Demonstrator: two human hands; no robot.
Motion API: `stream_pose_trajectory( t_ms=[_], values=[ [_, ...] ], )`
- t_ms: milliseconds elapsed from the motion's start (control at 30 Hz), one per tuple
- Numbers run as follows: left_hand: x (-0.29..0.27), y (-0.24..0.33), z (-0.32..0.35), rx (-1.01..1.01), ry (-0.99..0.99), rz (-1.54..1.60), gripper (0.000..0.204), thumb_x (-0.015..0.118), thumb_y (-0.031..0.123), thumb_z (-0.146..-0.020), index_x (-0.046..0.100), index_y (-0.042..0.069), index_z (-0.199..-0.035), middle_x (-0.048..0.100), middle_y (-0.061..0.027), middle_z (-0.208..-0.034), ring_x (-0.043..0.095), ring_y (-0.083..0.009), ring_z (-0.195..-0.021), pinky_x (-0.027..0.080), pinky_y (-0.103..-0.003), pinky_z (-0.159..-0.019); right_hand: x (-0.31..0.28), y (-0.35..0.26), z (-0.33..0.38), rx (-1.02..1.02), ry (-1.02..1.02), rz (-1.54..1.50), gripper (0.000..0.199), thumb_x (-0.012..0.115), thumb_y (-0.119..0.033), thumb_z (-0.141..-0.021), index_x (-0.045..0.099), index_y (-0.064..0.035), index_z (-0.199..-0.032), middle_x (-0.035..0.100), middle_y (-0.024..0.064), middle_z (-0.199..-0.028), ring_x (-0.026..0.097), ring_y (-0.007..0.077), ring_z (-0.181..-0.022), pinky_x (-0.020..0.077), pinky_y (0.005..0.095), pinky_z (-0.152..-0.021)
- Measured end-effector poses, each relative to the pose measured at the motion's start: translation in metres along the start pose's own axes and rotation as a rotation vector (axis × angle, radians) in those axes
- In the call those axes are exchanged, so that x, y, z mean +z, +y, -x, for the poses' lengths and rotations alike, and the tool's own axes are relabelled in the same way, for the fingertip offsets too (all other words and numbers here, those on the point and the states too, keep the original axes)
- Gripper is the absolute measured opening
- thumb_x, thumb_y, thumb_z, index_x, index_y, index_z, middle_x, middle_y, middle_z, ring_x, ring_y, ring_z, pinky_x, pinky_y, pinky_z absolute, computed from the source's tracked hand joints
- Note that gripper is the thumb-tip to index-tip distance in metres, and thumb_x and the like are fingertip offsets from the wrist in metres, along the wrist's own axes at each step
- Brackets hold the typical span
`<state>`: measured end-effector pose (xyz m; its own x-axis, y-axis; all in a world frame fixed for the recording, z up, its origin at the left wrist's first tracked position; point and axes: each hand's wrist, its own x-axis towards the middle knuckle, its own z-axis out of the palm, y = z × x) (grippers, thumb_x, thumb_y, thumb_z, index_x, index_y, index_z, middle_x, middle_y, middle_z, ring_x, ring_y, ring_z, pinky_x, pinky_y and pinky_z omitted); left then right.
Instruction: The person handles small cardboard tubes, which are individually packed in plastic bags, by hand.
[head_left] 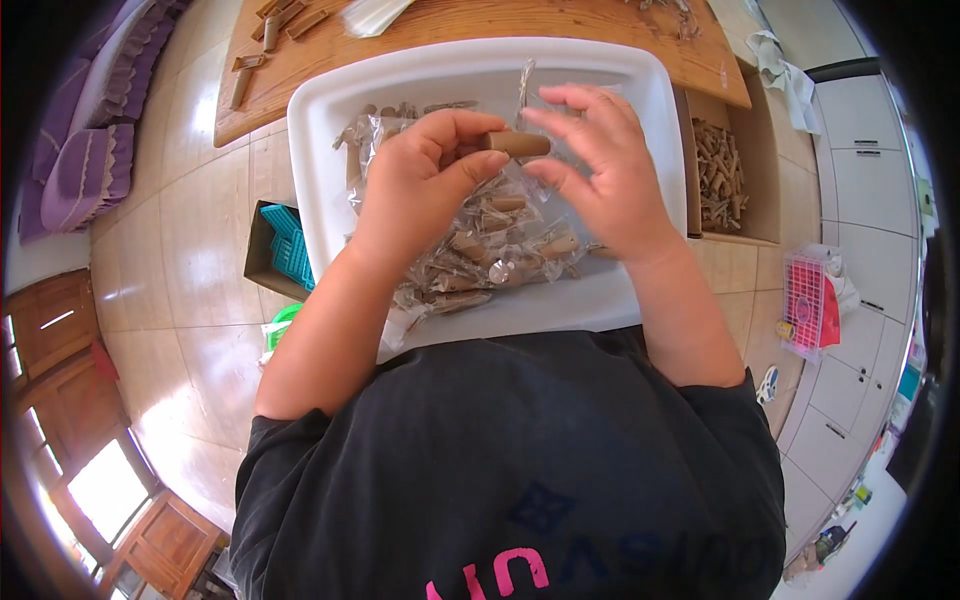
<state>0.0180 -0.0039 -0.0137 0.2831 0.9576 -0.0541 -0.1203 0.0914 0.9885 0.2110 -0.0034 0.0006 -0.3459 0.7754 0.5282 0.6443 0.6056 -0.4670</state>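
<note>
Hands [425, 178] over white tub [674, 150], left pinching brown cylinder [523, 145]

- Exposure: bright daylight; window [108, 481] at lower left burnt to white.
- Glare: pale reflections across the tiled floor [180, 405].
- Focus: brown tube [522, 144] distinct; periphery softer.
- Distortion: cabinets [862, 190] bowed at right; corners darkened to black.
</note>
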Motion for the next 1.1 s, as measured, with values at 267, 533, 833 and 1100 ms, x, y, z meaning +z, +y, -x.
stream_pose_trajectory(
  t_ms=[267, 533, 833, 1100],
  values=[
    [0.01, 0.002, 0.007, 0.123, 0.066, -0.231, 0.017, 0.06, 0.005, -0.083, 0.059, 0.0, -0.1, 0.063, -0.0038, -0.078, 0.057, -0.0079, -0.07, 0.047, -0.021, -0.063, 0.017, -0.002, 0.004, -0.086, 0.031, 0.105, 0.021, 0.067, -0.022, -0.072, 0.063, -0.0067, -0.086, 0.058, 0.0054, -0.095, 0.052, 0.0253, -0.098, 0.0364, 0.0392, -0.089],
    [0.001, 0.008, 0.0, -0.029, -0.054, 0.062, 0.029, 0.056, 0.01, -0.088, 0.052, 0.0, -0.115, 0.061, -0.0062, -0.089, 0.059, -0.0098, -0.075, 0.049, -0.022, -0.067, 0.015, 0.004, 0.012, 0.755, -0.314, -1.092, 0.04, 0.045, -0.036, -0.093, 0.061, 0.0001, -0.088, 0.061, 0.0049, -0.084, 0.054, 0.012, -0.081, 0.0408, 0.0237, -0.076],
    [-0.002, 0.007, -0.004, -0.052, 0.029, 0.076, 0.023, 0.059, 0.007, -0.085, 0.052, -0.002, -0.105, 0.061, -0.0062, -0.088, 0.059, -0.01, -0.075, 0.049, -0.022, -0.069, 0.019, 0.003, 0.009, 0.677, -0.096, -1.159, 0.032, 0.054, -0.031, -0.09, 0.061, 0.0002, -0.097, 0.06, 0.0026, -0.085, 0.053, 0.0083, -0.081, 0.0427, 0.0233, -0.076],
    [0.004, 0.004, -0.002, -0.019, 0.016, 0.131, 0.021, 0.059, 0.007, -0.086, 0.051, -0.002, -0.103, 0.06, -0.0061, -0.086, 0.06, -0.0114, -0.076, 0.051, -0.023, -0.069, 0.016, -0.001, 0.012, 0.355, 0.007, -0.478, 0.022, 0.067, -0.017, -0.079, 0.063, -0.0013, -0.093, 0.061, 0.0063, -0.078, 0.056, 0.0136, -0.073, 0.0437, 0.0261, -0.066]
  ],
)
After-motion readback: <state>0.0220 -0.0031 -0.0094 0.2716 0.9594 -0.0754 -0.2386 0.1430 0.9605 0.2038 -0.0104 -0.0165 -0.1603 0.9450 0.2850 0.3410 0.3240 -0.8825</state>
